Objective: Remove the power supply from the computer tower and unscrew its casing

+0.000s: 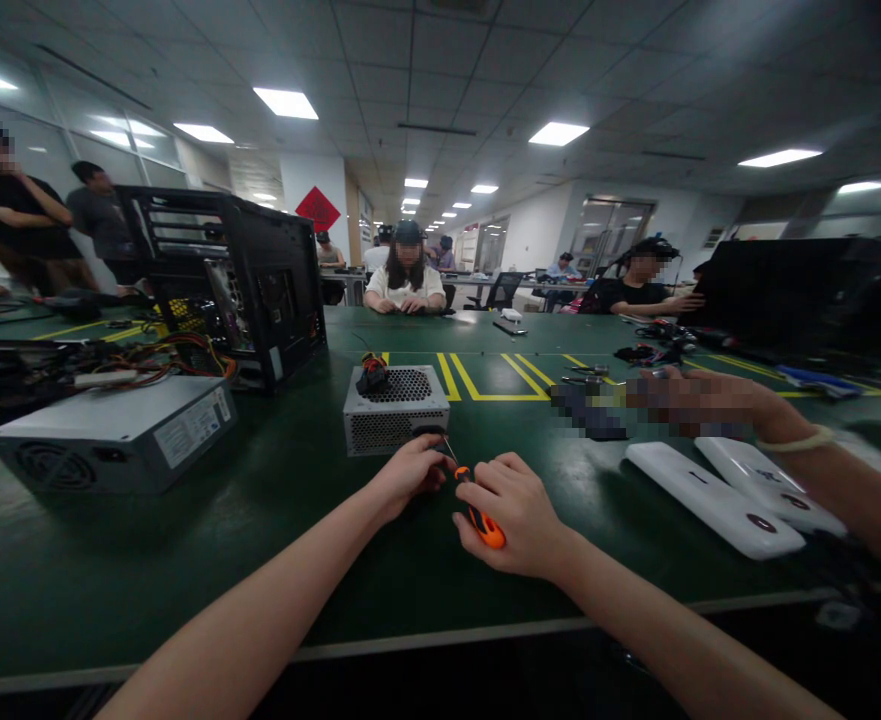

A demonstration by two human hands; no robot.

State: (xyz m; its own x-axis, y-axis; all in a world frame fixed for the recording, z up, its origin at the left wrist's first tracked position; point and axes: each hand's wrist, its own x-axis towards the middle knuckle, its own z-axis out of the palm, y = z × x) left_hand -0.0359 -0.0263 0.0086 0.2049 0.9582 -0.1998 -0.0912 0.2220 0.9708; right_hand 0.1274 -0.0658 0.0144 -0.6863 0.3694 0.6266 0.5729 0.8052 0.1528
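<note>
The right hand (519, 515) is wrapped around an orange-and-black screwdriver (489, 530), seen from the head camera, its shaft angled toward a perforated metal box (387, 435) on the green table (275, 550). Whether anything is pinched by the left hand (410, 475), fingers bent at the box's near right corner, cannot be told. Steady bracing and a well-aligned shaft would be advised.

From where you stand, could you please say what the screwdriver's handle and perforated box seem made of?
Screwdriver handle: probably smooth plastic, perhaps part rubber, given orange and black sections. Perforated box: likely matte grey sheet metal, judging by punched holes.
</note>
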